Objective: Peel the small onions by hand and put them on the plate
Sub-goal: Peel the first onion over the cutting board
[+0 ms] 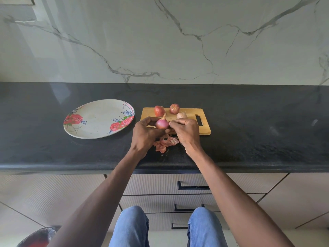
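On black countertop (249, 122), marble backsplash (160, 41) behind

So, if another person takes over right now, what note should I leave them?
Left hand holds the purple onion, which looks nearly peeled. Right hand pinches at its right side.
Three unpeeled onions, two red and one pale, wait on the cutting board.
Loose skins lie on the counter in front of the board.
The plate, left of the board, holds no onion yet.
Left: finish this onion, plate it, then peel the other three.
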